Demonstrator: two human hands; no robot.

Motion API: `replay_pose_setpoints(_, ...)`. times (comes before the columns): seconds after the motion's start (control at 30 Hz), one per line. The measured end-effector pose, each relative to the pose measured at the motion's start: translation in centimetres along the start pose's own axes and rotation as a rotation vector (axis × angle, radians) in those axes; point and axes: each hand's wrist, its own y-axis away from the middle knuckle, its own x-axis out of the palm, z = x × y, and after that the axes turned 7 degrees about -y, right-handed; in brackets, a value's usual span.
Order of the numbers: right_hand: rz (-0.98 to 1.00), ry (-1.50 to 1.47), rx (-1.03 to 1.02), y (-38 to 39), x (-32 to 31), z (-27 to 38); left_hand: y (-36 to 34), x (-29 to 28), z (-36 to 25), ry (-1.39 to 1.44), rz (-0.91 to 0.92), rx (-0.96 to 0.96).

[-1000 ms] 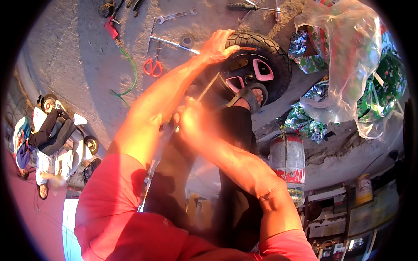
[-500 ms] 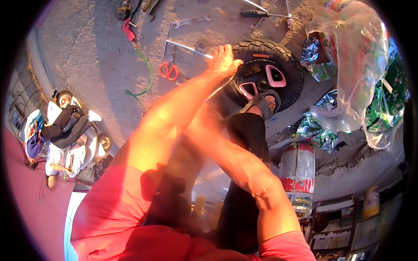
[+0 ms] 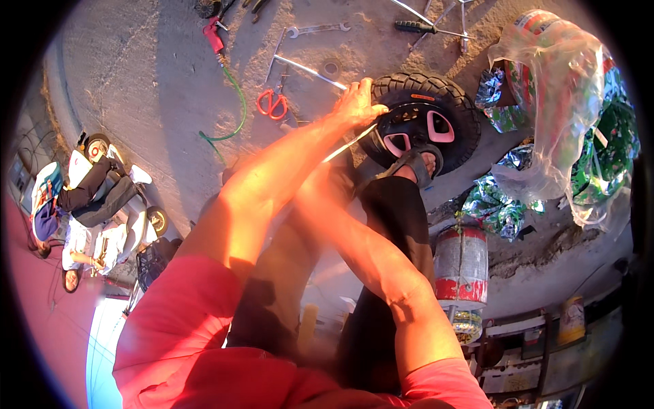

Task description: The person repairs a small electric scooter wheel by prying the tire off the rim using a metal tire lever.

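A black tyre (image 3: 455,102) on a black wheel with pink-edged openings lies flat on the ground ahead. My left hand (image 3: 358,103) grips its left edge, with the fingers over the tread side and the thumb stretched across the sidewall. My sandalled foot (image 3: 424,167) presses on the wheel's near side. Below my left hand, a thin pale rod (image 3: 349,143) slants between the wheel's near-left edge and my crossed arms. My right hand (image 3: 315,187) is under my left forearm, blurred, its fingers hidden; the rod's near end runs toward it.
Left of the wheel lie a T-shaped metal bar (image 3: 306,70), red-handled scissors (image 3: 272,105), a spanner (image 3: 319,29) and a green hose (image 3: 238,119). A screwdriver (image 3: 415,27) lies beyond. Clear plastic wrapping (image 3: 548,109) and a red-white cylinder (image 3: 462,266) stand right. People sit on a scooter (image 3: 139,228) left.
The whole view has shifted a little, so the ground things appear farther right. My left hand stays on the tyre, and the pale rod beneath it shows more clearly.
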Motion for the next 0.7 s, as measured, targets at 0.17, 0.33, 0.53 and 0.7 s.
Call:
replay_pose_setpoints(0.17, 0.14, -0.201, -0.062, -2.1, -0.7, -1.8, -1.1, 0.5, -1.8, -0.012, -0.049, -0.071)
replay_pose_setpoints(0.33, 0.08, -0.123, 0.024, -1.3, 0.6, -1.0, -0.8, -0.2, -2.4, -0.087, -0.043, -0.154)
replay_pose_setpoints(0.53, 0.102, -0.018, 0.047, 0.3, 3.9, 2.3, -1.3, 0.8, -1.6, -0.082, -0.096, -0.076)
replay_pose_setpoints(0.7, 0.098, 0.171, -0.007, 1.8, 4.4, 4.1, -4.3, -0.2, 0.5, -0.123, -0.015, 0.017)
